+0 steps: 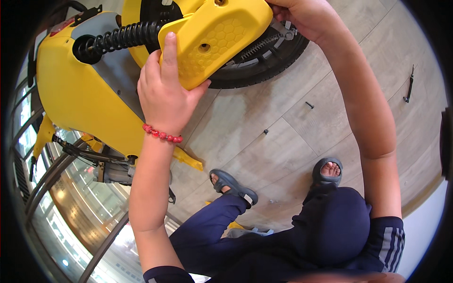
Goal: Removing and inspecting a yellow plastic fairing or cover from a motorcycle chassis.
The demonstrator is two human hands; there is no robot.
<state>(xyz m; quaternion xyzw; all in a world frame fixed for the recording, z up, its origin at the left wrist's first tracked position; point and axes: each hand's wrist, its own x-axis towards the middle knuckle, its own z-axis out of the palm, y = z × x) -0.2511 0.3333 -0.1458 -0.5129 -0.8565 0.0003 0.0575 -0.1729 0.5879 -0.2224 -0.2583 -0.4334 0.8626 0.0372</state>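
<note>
A yellow plastic cover (226, 40) with a honeycomb texture and bolt holes lies across the rear wheel area of a yellow scooter. My left hand (167, 89), red bead bracelet at the wrist, holds its left end, index finger on the face and thumb by the lower edge. At the cover's upper right corner my right hand (304, 16) is closed on the edge, its fingertips partly hidden. Just left of the cover is a black coil-spring shock absorber (127, 38). Behind it shows the black tire (269, 68).
The scooter's yellow body (75, 89) fills the left side. On the wood-look floor lie a black bolt (309, 104), a smaller dark bolt (265, 132) and a thin black tool (410, 85). My sandaled feet and bent knees are below. Glass panes (89, 212) stand at lower left.
</note>
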